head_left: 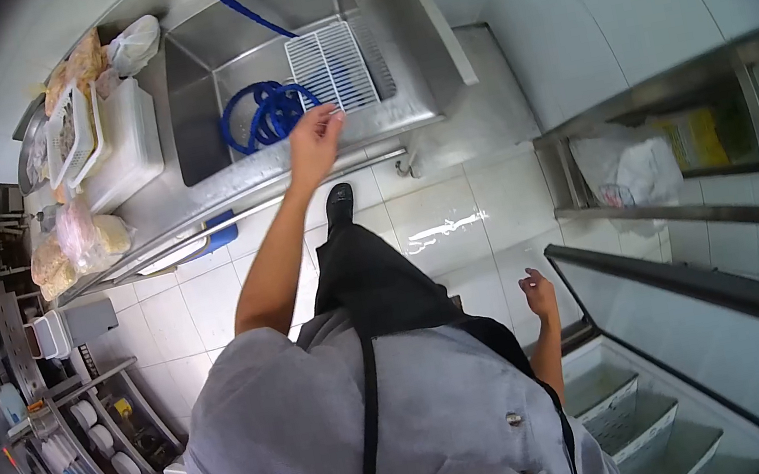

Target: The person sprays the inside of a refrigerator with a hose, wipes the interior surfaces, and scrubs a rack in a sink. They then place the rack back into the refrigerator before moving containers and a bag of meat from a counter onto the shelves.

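Observation:
My left hand [318,138] reaches over the front rim of the steel sink [196,107]. Its fingers pinch the near edge of a white wire rack [331,63], which lies tilted in the right part of the basin. Beside the rack a blue hose [266,120] is coiled in the sink and runs up to the tap. My right hand [539,292] hangs away from my body at the right, fingers loosely bent and apart, with nothing in it. An opened chest with white baskets [620,392] is below that hand.
White boxes and a basket [132,128] stand on the counter left of the sink, with bagged food [75,235] nearby. A metal shelf [701,216] with plastic bags is at the right. Shelves of kitchenware [94,429] line the left. The tiled floor [438,222] looks wet.

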Tool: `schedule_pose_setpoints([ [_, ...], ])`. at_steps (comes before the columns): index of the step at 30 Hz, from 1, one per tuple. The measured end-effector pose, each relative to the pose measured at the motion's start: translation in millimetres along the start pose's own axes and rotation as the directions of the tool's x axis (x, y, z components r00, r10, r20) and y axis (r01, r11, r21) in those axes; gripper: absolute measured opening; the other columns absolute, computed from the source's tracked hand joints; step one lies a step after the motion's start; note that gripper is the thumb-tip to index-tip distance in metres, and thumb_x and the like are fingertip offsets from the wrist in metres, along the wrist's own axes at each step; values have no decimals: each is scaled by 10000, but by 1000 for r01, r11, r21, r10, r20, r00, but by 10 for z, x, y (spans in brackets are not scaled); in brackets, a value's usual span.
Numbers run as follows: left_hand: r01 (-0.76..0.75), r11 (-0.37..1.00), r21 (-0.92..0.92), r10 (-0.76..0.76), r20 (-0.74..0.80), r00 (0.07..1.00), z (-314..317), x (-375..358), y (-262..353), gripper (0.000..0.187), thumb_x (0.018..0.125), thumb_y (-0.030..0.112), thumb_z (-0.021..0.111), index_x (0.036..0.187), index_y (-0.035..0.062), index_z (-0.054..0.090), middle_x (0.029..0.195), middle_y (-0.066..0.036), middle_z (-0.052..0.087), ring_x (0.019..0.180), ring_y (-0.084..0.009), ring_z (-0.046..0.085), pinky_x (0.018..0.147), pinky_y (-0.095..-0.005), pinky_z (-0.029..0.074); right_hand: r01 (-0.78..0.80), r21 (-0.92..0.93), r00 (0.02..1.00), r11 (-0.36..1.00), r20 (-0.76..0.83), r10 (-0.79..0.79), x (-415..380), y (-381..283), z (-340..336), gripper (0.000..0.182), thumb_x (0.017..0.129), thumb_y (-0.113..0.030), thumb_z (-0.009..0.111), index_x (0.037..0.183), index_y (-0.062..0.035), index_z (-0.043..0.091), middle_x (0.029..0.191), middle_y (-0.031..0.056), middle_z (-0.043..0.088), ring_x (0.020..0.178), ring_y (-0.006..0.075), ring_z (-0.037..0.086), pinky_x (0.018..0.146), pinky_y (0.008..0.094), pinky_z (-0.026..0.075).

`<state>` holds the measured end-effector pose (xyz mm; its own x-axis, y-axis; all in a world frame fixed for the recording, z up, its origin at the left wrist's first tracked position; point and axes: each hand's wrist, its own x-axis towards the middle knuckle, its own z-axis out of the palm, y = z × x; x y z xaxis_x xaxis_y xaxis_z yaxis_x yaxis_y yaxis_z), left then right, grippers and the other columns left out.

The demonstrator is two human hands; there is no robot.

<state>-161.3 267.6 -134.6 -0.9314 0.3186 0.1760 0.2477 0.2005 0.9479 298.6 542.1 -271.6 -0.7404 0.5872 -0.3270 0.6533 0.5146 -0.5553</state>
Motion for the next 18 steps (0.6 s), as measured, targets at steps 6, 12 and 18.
schedule_pose_setpoints([
  [6,-261,812,522,324,-32,945,-688,2095,-556,322,812,258,623,997,-5,615,967,-186,590,909,-324,598,774,-392,470,113,126,857,986,489,-161,1116,-2538,-399,374,852,-155,590,1191,-10,528,938,121,655,670,167,606,610,276,490],
  [12,-275,477,835,280,153,948,-718,4136,-1402,633,829,353,581,1313,5,368,1410,-185,271,1283,-337,300,1003,-432,335,449,268,721,853,456,-522,2158,-4642,-189,385,847,-168,612,1204,-49,529,1011,137,635,761,234,613,701,331,490],
  [18,-242,457,856,-62,302,951,-679,4596,-1939,746,832,455,555,1371,15,285,1478,-174,117,1360,-322,149,1063,-466,251,523,240,831,818,69,-552,3450,-5898,-345,309,845,-209,602,1091,-24,594,872,162,646,779,235,637,699,319,491],
])
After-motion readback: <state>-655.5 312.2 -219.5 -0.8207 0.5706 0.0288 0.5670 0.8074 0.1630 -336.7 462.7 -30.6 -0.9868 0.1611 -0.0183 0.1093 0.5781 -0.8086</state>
